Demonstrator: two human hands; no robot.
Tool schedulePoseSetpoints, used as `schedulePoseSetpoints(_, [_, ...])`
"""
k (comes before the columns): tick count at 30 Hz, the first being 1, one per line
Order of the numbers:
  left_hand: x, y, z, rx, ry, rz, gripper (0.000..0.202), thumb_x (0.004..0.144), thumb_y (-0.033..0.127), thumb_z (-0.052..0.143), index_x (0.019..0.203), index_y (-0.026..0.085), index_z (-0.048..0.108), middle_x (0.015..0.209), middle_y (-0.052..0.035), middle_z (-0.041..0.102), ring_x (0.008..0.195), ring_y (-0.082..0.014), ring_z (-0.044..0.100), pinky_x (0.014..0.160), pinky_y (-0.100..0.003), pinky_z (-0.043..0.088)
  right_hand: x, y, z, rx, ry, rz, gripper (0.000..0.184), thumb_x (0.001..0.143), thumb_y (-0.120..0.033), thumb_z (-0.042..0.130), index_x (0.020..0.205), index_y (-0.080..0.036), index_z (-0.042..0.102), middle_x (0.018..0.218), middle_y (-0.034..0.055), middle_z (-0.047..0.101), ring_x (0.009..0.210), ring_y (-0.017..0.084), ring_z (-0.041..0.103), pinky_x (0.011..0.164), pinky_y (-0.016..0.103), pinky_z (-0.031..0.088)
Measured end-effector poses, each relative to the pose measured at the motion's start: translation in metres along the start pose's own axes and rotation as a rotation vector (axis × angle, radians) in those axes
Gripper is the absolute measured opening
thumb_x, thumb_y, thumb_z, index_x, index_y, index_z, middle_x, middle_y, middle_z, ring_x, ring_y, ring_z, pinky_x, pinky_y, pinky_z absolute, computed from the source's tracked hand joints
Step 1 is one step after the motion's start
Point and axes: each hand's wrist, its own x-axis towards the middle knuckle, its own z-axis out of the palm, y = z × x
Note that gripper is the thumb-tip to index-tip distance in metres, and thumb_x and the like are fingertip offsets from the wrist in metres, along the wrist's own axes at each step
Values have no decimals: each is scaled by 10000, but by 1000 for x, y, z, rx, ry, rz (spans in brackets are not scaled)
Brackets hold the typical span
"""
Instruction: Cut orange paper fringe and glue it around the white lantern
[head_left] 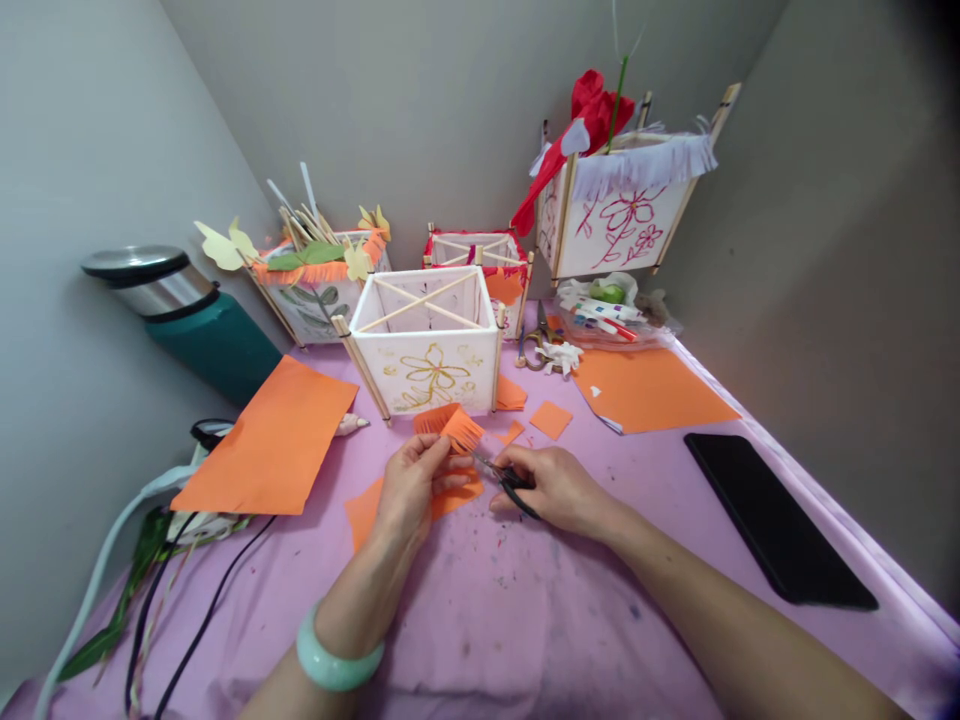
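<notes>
My left hand pinches a fringed orange paper strip, right hand gripping black-handled scissors beside it; one edge fringed so far.

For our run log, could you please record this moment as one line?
left hand: fringed orange paper | right hand: scissors | surface: pink cloth

White paper lantern blocking the hands ahead, gap on its right, black slab beyond (low)
</notes>
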Motion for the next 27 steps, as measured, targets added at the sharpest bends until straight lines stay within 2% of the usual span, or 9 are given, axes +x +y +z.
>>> schedulePoseSetpoints(13, [2, 1, -1, -13, 14, 0, 161, 762, 209, 670, 818, 125, 545, 657, -76, 707, 574, -149, 678, 468, -193, 525, 1, 1, 1, 32, -4, 20, 313, 694, -444, 748, 850, -203, 623, 611, -61, 497, 564, 94, 441, 531, 193, 280])
schedulePoseSetpoints(19, [3, 2, -4, -67, 64, 76, 172, 751, 213, 678, 793, 145, 525, 608, -25, 680, 549, -139, 667, 440, -179, 508, -1, -1, -6, 121, -73, 52, 334, 682, -461, 752, 844, -204, 613, 603, -71, 486, 560, 90, 427, 520, 191, 282])
schedulePoseSetpoints(27, [3, 4, -4, -117, 92, 102, 176, 729, 203, 694, 783, 145, 536, 604, 8, 662, 522, -116, 643, 429, -178, 508, -2, -2, -10, 134, -120, 22, 370, 657, -485, 764, 843, -208, 605, 634, -70, 499, 585, 94, 441, 537, 192, 292])
